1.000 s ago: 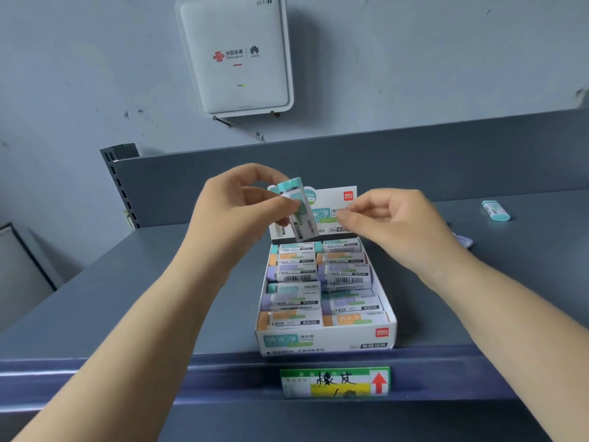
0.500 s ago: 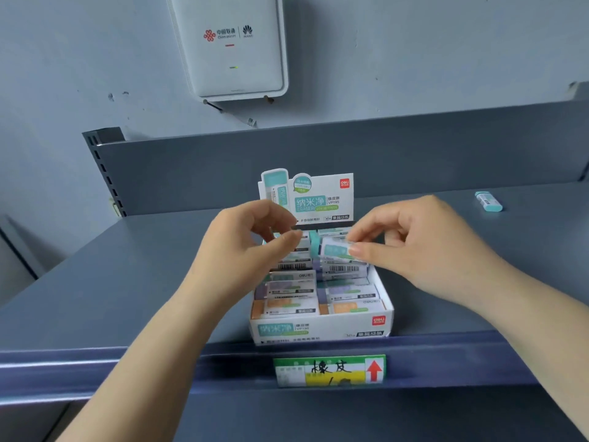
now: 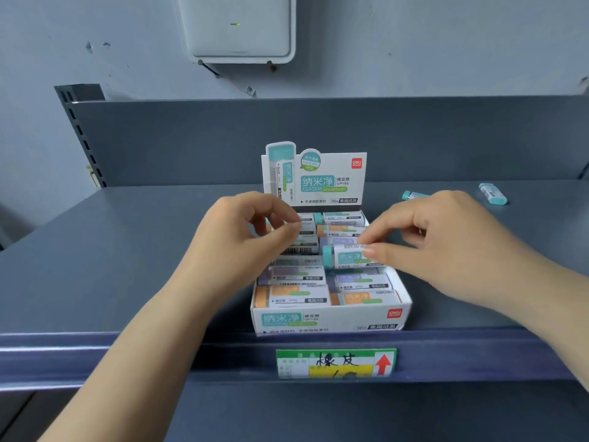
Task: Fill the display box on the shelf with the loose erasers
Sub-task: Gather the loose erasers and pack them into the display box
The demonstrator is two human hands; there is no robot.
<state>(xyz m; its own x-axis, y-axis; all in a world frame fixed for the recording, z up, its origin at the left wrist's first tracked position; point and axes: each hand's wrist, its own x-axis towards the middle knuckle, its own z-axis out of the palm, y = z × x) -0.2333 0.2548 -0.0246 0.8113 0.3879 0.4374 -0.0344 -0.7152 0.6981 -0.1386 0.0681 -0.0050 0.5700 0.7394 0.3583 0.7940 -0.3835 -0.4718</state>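
The right hand (image 3: 446, 247) pinches one teal-capped eraser (image 3: 345, 256) between thumb and fingertips, lying crosswise over the display box (image 3: 331, 317), cap pointing left. The left hand (image 3: 242, 247) has curled fingers touching erasers in the box's left column. Two loose erasers (image 3: 492, 194) lie on the shelf (image 3: 127, 250) behind the right hand.

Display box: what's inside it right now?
The display box holds rows of sleeved erasers in teal, orange and purple. The right hand pinches a teal eraser above them. The left hand covers some; lower layers are hidden.
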